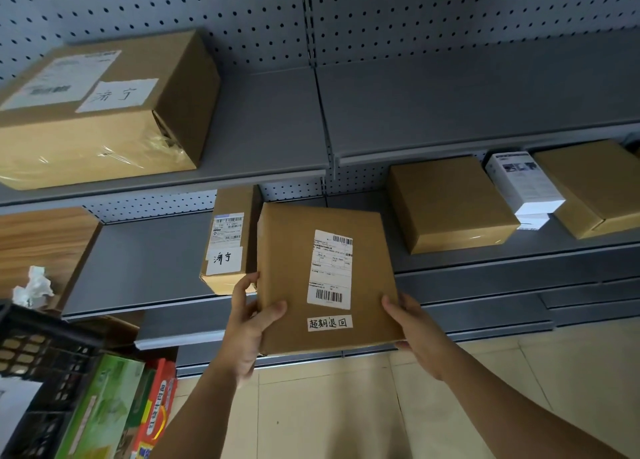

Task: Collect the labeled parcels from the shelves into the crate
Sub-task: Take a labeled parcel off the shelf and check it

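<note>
parcel (325, 278) brown, white labels | shelves (277, 123) grey | crate (45, 351) black

Parcel depot or stockroom: grey metal shelves (277, 129) with pegboard backing (207, 1) carry cardboard parcels (446, 202) bearing barcode shipping labels (227, 228); a black plastic crate (45, 351) stands off the shelves' left end.

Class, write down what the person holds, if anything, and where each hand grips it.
A cardboard parcel, in both hands: the left hand grips its lower left edge, the right hand its lower right edge.
</note>
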